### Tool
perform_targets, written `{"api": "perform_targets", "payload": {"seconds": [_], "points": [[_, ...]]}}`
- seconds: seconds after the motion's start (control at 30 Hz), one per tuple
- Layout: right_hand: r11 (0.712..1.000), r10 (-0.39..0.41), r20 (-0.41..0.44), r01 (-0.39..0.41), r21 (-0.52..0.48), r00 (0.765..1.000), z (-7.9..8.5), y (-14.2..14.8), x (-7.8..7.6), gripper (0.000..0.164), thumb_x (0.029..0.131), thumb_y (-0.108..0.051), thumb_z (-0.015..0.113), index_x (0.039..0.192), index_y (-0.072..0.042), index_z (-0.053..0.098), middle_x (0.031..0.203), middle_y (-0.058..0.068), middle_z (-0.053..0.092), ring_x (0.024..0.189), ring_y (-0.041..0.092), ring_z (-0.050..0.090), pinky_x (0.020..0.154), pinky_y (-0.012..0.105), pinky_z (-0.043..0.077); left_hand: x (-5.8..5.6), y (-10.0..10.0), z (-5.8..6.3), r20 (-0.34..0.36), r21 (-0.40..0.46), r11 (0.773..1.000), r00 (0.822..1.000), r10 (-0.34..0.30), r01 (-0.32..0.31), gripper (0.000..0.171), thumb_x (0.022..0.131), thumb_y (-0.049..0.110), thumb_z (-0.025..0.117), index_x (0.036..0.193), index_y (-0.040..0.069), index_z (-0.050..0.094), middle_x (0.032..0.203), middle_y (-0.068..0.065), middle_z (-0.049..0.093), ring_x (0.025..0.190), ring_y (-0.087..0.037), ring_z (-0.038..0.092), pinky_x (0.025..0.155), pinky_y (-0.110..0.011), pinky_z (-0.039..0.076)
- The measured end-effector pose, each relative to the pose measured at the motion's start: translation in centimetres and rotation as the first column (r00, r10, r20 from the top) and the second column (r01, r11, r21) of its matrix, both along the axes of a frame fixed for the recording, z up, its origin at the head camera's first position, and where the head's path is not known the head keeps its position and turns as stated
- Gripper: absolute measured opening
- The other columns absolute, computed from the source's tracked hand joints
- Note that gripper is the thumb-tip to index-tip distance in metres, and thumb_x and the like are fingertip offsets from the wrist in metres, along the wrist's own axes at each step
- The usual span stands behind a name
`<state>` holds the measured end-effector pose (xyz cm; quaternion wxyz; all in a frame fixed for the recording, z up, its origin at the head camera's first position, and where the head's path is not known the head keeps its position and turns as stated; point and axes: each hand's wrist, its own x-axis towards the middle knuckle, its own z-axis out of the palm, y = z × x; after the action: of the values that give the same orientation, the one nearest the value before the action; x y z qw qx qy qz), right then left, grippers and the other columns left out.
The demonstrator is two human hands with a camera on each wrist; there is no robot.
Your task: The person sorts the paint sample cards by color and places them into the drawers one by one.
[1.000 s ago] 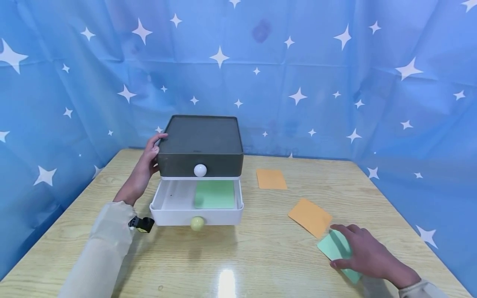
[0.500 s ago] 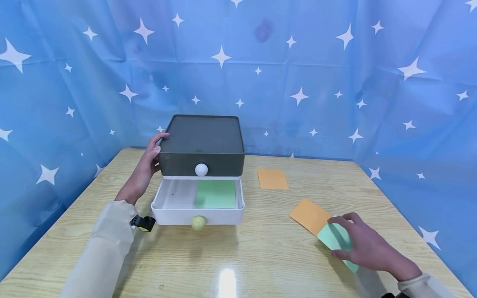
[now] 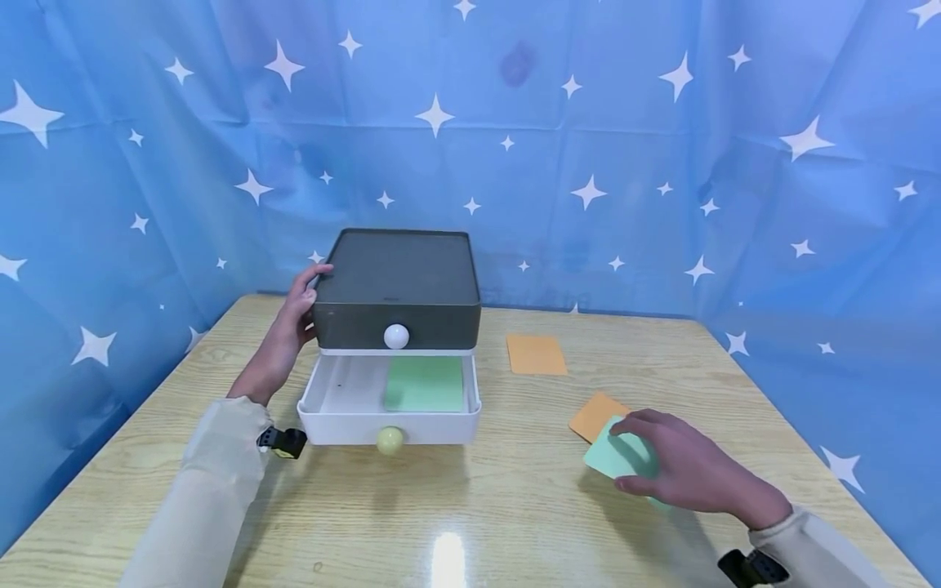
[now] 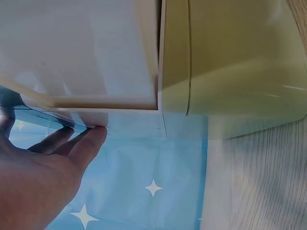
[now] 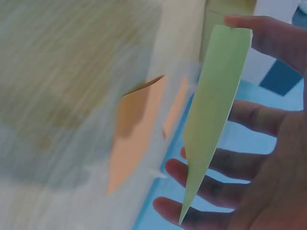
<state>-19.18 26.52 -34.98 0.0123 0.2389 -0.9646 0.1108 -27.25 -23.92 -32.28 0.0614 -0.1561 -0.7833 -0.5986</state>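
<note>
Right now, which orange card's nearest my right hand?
The orange card partly hidden by the green card in your right hand; the other lies farther back, nearer the drawer unit.

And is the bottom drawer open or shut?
Open: the bottom drawer sticks out below the dark box, and you can see a green card inside.

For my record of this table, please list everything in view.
Table: 1, light wood, below
Curtain: 1, starry blue, behind table
Drawer unit: 1, dark grey, on table
Upper knob: 1, white, unit's front
Drawer: 1, white, pulled out below
Lower knob: 1, yellow-green, drawer's front
Drawer card: 1, green, inside drawer
Held card: 1, pale green, above table
Loose cards: 2, orange, on table, right
Wrist devices: 2, black, both sides
Sleeves: 2, cream, both sides
Left hand: 1, touching unit's side
Right hand: 1, pinching held card
</note>
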Motion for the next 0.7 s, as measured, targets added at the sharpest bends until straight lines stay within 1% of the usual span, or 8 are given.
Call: {"api": "perform_targets", "payload": {"seconds": [0.07,0.17,0.3,0.47,0.6,0.7], "points": [[1.0,0.016,-0.012,-0.016,-0.021,1.0,0.4,-0.6,-0.1,0.053,0.078,-0.046,0.082,0.119,-0.017,0.066,0.125,0.012,0.065,0.097,0.019,0.06,0.07,0.031,0.047,0.0,0.1,0.0,0.001,0.003,1.0,1.0,-0.005,0.005,0.055,0.106,0.054,0.018,0.158,0.037,0.016,0.167,-0.011,0.013,0.149,-0.04,0.025,0.118,-0.065,0.02],[0.998,0.035,-0.049,-0.038,-0.057,0.998,0.7,-1.7,-0.1,0.047,0.079,-0.042,0.082,0.118,-0.02,0.066,0.128,0.014,0.064,0.103,0.024,0.063,0.072,0.033,0.048,0.0,0.1,0.1,-0.003,0.014,1.0,1.0,-0.011,0.011,0.055,0.106,0.054,0.018,0.158,0.036,0.016,0.166,-0.012,0.014,0.148,-0.039,0.026,0.116,-0.063,0.022],[0.994,0.042,-0.113,-0.053,-0.099,0.993,0.4,-3.3,-0.2,0.04,0.079,-0.036,0.083,0.113,-0.024,0.066,0.135,0.014,0.059,0.112,0.031,0.063,0.076,0.037,0.049,0.2,0.0,0.2,-0.006,0.015,1.0,1.0,-0.009,0.009,0.055,0.106,0.054,0.018,0.158,0.037,0.016,0.167,-0.013,0.013,0.148,-0.04,0.026,0.116,-0.063,0.022],[0.986,0.068,-0.172,-0.092,-0.136,0.983,0.3,-5.4,-0.9,0.036,0.079,-0.034,0.083,0.11,-0.025,0.066,0.135,0.011,0.059,0.113,0.03,0.063,0.077,0.037,0.049,0.5,-0.3,0.0,0.006,0.002,1.0,1.0,0.012,-0.012,0.054,0.106,0.054,0.017,0.158,0.039,0.016,0.167,-0.012,0.011,0.148,-0.041,0.024,0.116,-0.065,0.02],[0.977,0.107,-0.215,-0.143,-0.158,0.971,1.0,-6.6,-1.3,0.035,0.08,-0.034,0.081,0.111,-0.024,0.066,0.133,0.008,0.06,0.115,0.03,0.063,0.08,0.041,0.051,0.3,-0.1,-0.1,0.002,0.011,1.0,1.0,0.002,-0.002,0.054,0.106,0.054,0.017,0.158,0.039,0.016,0.167,-0.011,0.011,0.149,-0.04,0.025,0.117,-0.064,0.02],[0.968,0.144,-0.228,-0.185,-0.171,0.963,1.8,-7.5,-1.5,0.034,0.082,-0.033,0.08,0.112,-0.024,0.065,0.132,0.006,0.061,0.116,0.028,0.063,0.083,0.044,0.051,0.1,0.0,0.0,-0.002,0.011,1.0,1.0,-0.002,0.002,0.054,0.106,0.054,0.018,0.158,0.039,0.016,0.168,-0.011,0.011,0.149,-0.04,0.024,0.117,-0.065,0.02]]}}
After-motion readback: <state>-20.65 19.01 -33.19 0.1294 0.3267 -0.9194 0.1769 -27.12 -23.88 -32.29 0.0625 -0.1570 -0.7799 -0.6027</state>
